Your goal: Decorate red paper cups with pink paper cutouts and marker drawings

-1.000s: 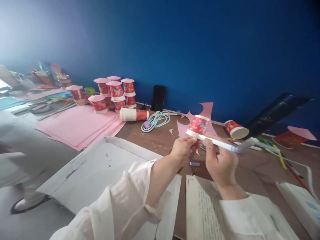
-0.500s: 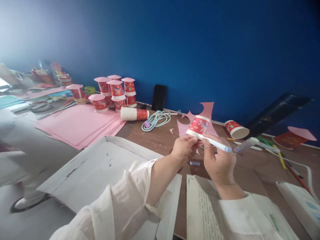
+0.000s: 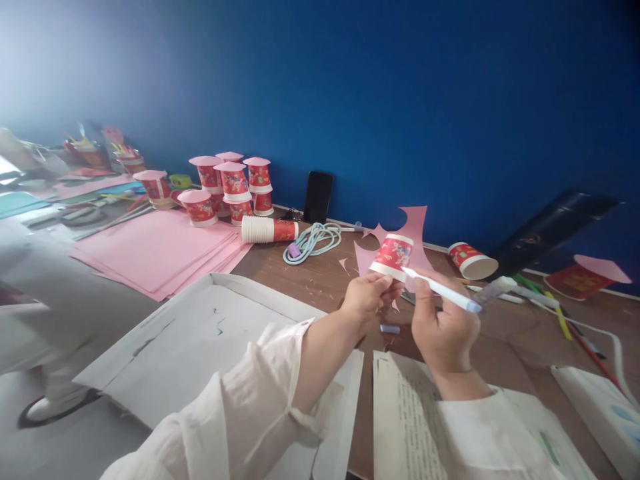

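My left hand (image 3: 367,295) grips a red patterned paper cup (image 3: 394,253) by its white rim, which faces down toward me. Closed around a white marker (image 3: 445,292) is my right hand (image 3: 445,327); the marker's tip points at the cup near its rim. Whether tip and cup touch, I cannot tell. A pale purple cap (image 3: 390,329) lies on the table below the hands. Cut pink paper (image 3: 416,223) is behind the cup.
Several red cups with pink tops (image 3: 233,181) stand at the left behind pink sheets (image 3: 160,247). A nested cup stack (image 3: 270,229), a coiled cable (image 3: 315,241) and a phone (image 3: 319,196) are further right. A white box lid (image 3: 200,340) lies in front.
My right hand and the marker have moved slightly right, away from my left hand. The cup has shifted a little left in my left hand.
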Motion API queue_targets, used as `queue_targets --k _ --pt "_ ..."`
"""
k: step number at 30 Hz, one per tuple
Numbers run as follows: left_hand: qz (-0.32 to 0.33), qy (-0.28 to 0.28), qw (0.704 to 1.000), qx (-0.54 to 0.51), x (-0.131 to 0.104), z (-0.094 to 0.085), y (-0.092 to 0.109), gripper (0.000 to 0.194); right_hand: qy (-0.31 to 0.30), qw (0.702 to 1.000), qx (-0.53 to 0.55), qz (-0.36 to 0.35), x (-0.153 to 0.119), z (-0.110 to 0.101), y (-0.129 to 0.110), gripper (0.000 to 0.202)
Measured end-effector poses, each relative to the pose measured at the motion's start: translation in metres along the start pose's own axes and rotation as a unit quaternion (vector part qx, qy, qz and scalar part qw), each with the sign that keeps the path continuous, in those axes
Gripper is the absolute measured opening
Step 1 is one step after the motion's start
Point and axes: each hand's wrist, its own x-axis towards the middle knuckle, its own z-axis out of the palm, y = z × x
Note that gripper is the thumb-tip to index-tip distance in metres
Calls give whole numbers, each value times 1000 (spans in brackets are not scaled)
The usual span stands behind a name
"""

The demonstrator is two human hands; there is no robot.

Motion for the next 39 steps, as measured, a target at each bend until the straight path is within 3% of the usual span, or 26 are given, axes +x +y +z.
queue_targets --k 4,11,39 --pt "-20 5 1000 -15 -3 2 4 11 -1 999 -9 35 -1 0 3 20" --pt "-17 -7 1000 1 0 -1 0 6 -26 1000 -9 -4 -4 6 9 18" --pt "-1 6 999 33 2 -2 -1 14 -30 999 0 -20 -1 5 4 16"
